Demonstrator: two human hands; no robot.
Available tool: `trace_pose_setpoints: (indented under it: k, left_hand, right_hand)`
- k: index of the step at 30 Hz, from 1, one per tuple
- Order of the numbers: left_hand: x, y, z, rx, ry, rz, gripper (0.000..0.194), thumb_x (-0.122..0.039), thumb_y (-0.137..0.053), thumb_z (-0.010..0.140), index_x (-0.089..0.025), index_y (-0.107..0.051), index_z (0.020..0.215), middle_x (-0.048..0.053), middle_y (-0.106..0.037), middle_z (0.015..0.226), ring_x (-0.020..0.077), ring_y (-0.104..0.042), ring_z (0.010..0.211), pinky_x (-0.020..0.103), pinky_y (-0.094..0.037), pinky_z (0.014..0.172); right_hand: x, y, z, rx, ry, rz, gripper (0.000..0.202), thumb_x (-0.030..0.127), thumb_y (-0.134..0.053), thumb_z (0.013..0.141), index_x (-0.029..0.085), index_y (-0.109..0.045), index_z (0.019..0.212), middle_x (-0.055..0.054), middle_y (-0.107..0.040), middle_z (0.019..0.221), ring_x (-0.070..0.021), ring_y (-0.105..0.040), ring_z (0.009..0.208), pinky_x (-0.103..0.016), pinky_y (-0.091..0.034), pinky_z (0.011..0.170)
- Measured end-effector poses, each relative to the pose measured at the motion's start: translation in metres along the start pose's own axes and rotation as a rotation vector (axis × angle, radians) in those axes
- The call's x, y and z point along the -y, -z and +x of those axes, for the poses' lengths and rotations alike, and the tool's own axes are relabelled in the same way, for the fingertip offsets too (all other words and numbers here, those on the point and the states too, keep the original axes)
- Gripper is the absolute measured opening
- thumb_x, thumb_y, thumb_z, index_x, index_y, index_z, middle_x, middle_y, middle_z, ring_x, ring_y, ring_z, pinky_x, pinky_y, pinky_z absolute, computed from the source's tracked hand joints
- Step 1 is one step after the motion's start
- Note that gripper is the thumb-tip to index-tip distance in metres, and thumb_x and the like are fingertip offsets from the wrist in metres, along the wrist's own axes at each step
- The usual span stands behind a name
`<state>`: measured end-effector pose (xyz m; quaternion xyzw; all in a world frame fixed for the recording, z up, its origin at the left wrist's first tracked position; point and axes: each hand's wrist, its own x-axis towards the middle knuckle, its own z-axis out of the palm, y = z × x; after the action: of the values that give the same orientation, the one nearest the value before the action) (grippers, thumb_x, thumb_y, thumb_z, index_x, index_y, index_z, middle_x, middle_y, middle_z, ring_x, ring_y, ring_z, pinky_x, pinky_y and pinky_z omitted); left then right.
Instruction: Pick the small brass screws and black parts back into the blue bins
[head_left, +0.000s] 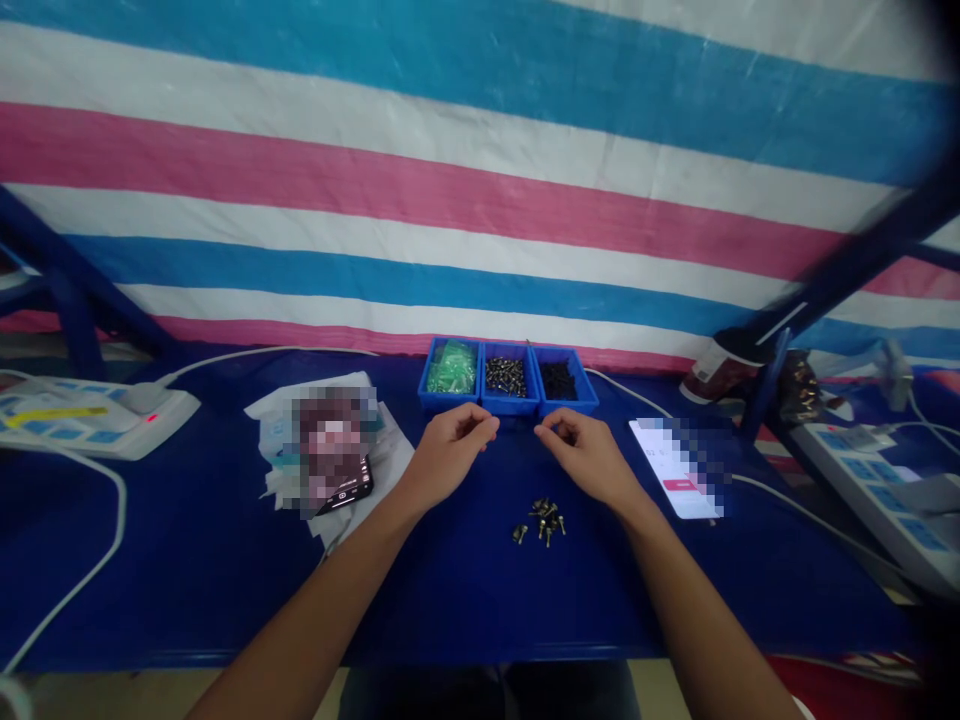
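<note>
Left hand (452, 452) and right hand (587, 452) curl nearly closed (contents, if any, indiscernible) near three blue bins (511, 407). Small metal parts (547, 511) lie on the counter (465, 605).

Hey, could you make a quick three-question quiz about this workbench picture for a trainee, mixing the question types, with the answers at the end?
1. True or false: the person's bare left hand and bare right hand are apart from each other.
2. Which of the three small blue rectangular plastic bins holds the small black pieces, as seen from the person's side? A: left. B: middle. C: right.
3. On what does the loose pile of small brass-coloured metal pieces lie?

Key: 1. True. 2. C. 3. The dark blue tabletop.
</note>
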<state>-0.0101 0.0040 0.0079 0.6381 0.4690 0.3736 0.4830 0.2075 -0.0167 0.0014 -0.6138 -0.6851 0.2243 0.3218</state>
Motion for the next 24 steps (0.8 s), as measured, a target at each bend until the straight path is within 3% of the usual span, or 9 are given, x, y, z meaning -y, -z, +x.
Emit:
trace_pose_setpoints:
  k: [4, 6, 9, 12, 19, 24]
  left_hand:
    - [0.003, 0.0, -0.001, -0.005, -0.007, 0.009, 0.024, -0.041, -0.055, 0.089, -0.018, -0.062, 0.083, 0.001, -0.063, 0.076, 0.0135, -0.057, 0.067, 0.026, -0.042, 0.062]
    - [0.004, -0.001, -0.001, -0.004, -0.025, 0.017, 0.024, -0.041, -0.055, 0.089, -0.018, -0.062, 0.083, 0.001, -0.062, 0.076, 0.0137, -0.057, 0.068, 0.026, -0.042, 0.063]
    - [0.004, -0.002, -0.003, -0.01, -0.055, 0.041, 0.024, -0.04, -0.055, 0.089, -0.018, -0.061, 0.081, 0.0, -0.061, 0.073, 0.0138, -0.056, 0.067, 0.027, -0.042, 0.064]
    - [0.003, -0.003, -0.004, -0.019, -0.069, 0.071, 0.025, -0.04, -0.054, 0.09, -0.018, -0.061, 0.08, -0.001, -0.059, 0.071, 0.0137, -0.055, 0.067, 0.026, -0.041, 0.063]
    - [0.002, -0.002, -0.005, -0.028, -0.08, 0.081, 0.024, -0.038, -0.054, 0.089, -0.018, -0.061, 0.08, 0.0, -0.059, 0.072, 0.0136, -0.054, 0.067, 0.025, -0.041, 0.062]
    - [0.0, -0.001, -0.005, -0.026, -0.069, 0.09, 0.025, -0.039, -0.052, 0.09, -0.018, -0.061, 0.079, -0.001, -0.057, 0.069, 0.0131, -0.051, 0.063, 0.026, -0.04, 0.06]
  right_hand:
    - [0.0, 0.006, 0.04, -0.16, -0.011, -0.069, 0.028, 0.044, -0.054, 0.088, 0.021, -0.069, 0.09, -0.001, -0.067, 0.07, -0.0152, -0.059, 0.062, -0.026, -0.041, 0.06]
    - [0.003, 0.009, 0.072, -0.166, -0.04, -0.199, 0.028, 0.042, -0.054, 0.087, 0.021, -0.071, 0.093, -0.004, -0.072, 0.08, -0.019, -0.065, 0.074, -0.029, -0.044, 0.069]
    - [0.007, 0.005, 0.12, -0.157, -0.198, -0.455, 0.035, 0.046, -0.05, 0.089, 0.023, -0.071, 0.105, -0.01, -0.073, 0.1, -0.0255, -0.066, 0.096, -0.033, -0.047, 0.078]
    - [0.008, -0.005, 0.153, -0.155, -0.261, -0.519, 0.039, 0.048, -0.053, 0.087, 0.019, -0.071, 0.105, -0.016, -0.071, 0.106, -0.0307, -0.065, 0.1, -0.038, -0.048, 0.081]
    - [-0.004, -0.019, 0.18, -0.119, -0.291, -0.624, 0.041, 0.041, -0.051, 0.089, 0.011, -0.068, 0.11, -0.023, -0.065, 0.113, -0.0369, -0.062, 0.108, -0.046, -0.048, 0.087]
    - [-0.006, -0.022, 0.186, -0.054, -0.279, -0.648, 0.038, 0.031, -0.047, 0.089, 0.009, -0.067, 0.113, -0.025, -0.064, 0.115, -0.0366, -0.062, 0.108, -0.044, -0.047, 0.088]
